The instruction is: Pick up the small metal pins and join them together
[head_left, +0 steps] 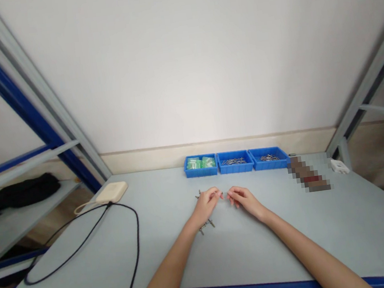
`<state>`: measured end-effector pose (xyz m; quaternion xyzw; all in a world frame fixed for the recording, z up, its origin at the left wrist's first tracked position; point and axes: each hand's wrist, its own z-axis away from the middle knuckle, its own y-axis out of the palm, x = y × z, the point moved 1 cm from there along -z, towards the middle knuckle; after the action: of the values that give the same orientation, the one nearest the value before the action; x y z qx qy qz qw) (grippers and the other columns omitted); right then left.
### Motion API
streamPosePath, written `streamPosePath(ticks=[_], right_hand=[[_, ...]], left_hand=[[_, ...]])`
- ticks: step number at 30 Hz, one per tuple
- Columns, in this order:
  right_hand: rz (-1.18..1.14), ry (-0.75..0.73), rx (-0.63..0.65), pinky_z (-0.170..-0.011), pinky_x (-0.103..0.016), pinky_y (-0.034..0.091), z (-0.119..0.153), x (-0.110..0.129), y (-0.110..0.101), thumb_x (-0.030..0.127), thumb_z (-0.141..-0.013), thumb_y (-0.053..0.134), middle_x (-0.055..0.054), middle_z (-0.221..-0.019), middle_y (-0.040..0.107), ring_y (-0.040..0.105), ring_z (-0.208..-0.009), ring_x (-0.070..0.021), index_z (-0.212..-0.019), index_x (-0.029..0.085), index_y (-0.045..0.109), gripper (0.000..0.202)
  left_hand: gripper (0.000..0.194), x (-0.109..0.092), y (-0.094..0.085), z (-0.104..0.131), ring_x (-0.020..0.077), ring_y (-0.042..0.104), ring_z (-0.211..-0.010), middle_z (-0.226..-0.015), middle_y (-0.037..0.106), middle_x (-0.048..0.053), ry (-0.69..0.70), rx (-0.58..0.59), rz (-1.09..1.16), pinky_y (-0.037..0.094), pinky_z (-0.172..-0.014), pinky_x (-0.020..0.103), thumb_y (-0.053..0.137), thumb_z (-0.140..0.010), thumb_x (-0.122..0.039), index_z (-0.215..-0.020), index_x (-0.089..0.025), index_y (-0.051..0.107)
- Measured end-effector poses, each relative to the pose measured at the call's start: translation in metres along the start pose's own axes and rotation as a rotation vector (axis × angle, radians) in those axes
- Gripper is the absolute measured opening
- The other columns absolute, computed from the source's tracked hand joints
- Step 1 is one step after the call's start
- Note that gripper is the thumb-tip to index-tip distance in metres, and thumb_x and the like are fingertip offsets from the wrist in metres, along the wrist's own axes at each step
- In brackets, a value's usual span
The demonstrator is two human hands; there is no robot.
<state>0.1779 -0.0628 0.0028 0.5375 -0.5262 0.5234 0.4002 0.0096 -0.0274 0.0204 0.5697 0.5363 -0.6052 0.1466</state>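
Over the middle of the grey table, my left hand (207,204) is closed in a pinch, with a tiny dark piece showing at its fingertips, too small to name. My right hand (244,200) is just across from it, fingers bent and pressed together; whatever they may hold is hidden. A narrow gap separates the two hands. Several small metal pieces like screws or pins (205,226) lie on the table beside and partly behind my left hand.
Three blue bins line the back: one with green-and-white packets (200,162), two with thin metal pieces (234,161) (269,158). A cream box (112,192) and looping black cable (138,226) occupy the left. A white object (340,166) and a blurred-out item (307,175) lie at right.
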Motion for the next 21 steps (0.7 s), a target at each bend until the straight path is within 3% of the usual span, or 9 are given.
streamPosePath(ticks=[6,10,12,15,19,21], right_hand=[[0.043,0.043,0.091,-0.054,-0.025,0.035,0.009,0.004,-0.001,0.058,-0.079,0.054,0.002,-0.053,0.048,0.042,-0.051,-0.0109,-0.06,0.017,0.056,0.045],[0.077,0.071,0.111,-0.055,-0.026,0.035,0.016,0.01,-0.001,0.059,-0.08,0.051,0.002,-0.052,0.046,0.042,-0.051,-0.0118,-0.059,0.018,0.054,0.046],[0.112,0.065,0.086,-0.057,-0.027,0.036,0.016,0.017,-0.01,0.059,-0.08,0.05,0.001,-0.053,0.047,0.043,-0.052,-0.0125,-0.059,0.018,0.053,0.046],[0.191,0.046,-0.017,-0.059,-0.028,0.037,0.006,0.031,-0.049,0.059,-0.078,0.052,0.0,-0.056,0.049,0.044,-0.054,-0.0133,-0.06,0.019,0.055,0.044],[0.308,0.035,-0.309,-0.056,-0.028,0.038,-0.015,0.046,-0.132,0.058,-0.075,0.052,-0.001,-0.057,0.049,0.045,-0.054,-0.0144,-0.06,0.02,0.051,0.04],[0.435,0.078,-0.45,-0.055,-0.029,0.038,-0.022,0.049,-0.171,0.053,-0.081,0.043,-0.002,-0.056,0.049,0.046,-0.053,-0.0152,-0.059,0.021,0.047,0.039]], left_hand=[[0.042,0.001,0.0,0.005,0.0111,0.043,-0.054,-0.053,0.046,-0.002,-0.01,0.068,0.016,0.033,-0.056,0.024,0.042,-0.085,-0.042,-0.054,-0.015,0.051],[0.049,0.0,-0.001,0.006,0.0104,0.041,-0.051,-0.05,0.044,-0.002,-0.004,0.017,0.085,0.032,-0.055,0.023,0.04,-0.087,-0.048,-0.056,-0.014,0.056],[0.052,0.001,-0.002,0.004,0.0096,0.037,-0.047,-0.047,0.038,-0.004,-0.018,-0.022,0.134,0.03,-0.052,0.023,0.037,-0.088,-0.052,-0.059,-0.014,0.058],[0.055,0.006,-0.007,0.001,0.0086,0.034,-0.043,-0.043,0.035,-0.005,-0.027,-0.107,0.19,0.03,-0.05,0.023,0.034,-0.088,-0.055,-0.061,-0.014,0.058],[0.056,0.014,-0.013,-0.002,0.0081,0.033,-0.041,-0.042,0.035,-0.005,-0.057,-0.216,0.24,0.027,-0.047,0.022,0.034,-0.086,-0.058,-0.061,-0.014,0.056],[0.057,0.016,-0.015,-0.003,0.0079,0.032,-0.04,-0.043,0.035,-0.005,-0.07,-0.241,0.246,0.026,-0.046,0.022,0.034,-0.086,-0.06,-0.061,-0.014,0.055]])
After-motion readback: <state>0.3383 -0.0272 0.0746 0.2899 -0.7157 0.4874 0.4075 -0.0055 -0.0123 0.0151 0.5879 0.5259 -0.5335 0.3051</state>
